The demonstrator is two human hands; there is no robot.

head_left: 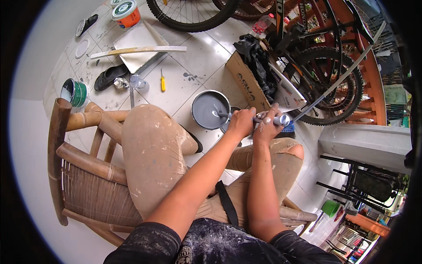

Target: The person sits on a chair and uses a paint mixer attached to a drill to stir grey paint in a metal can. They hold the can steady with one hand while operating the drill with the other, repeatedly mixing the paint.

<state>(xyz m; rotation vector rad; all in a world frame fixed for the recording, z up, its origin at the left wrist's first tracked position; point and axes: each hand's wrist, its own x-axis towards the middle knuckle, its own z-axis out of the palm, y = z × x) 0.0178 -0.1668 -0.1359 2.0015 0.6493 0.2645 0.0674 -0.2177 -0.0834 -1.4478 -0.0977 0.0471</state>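
Note:
My left hand (241, 124) is closed on a grey stick (227, 115) that reaches over a round can of grey paint (205, 107). My right hand (268, 125) grips a silver metal cylinder (281, 120) just right of it, at about the same height. A long thin pole (334, 79) runs up and right from behind that hand. Part of a second round container shows beside the paint can, mostly hidden by my hands. A blue brush-like item (288, 131) lies partly hidden beyond my right hand.
Bicycles (321, 90) stand behind a cardboard box (244, 77) with black plastic. A paint tray (145, 37), wooden strip (167, 49), yellow screwdriver (162, 83), sandal (105, 79) and several containers (125, 17) lie ahead and left. I sit on a bamboo chair (88, 165).

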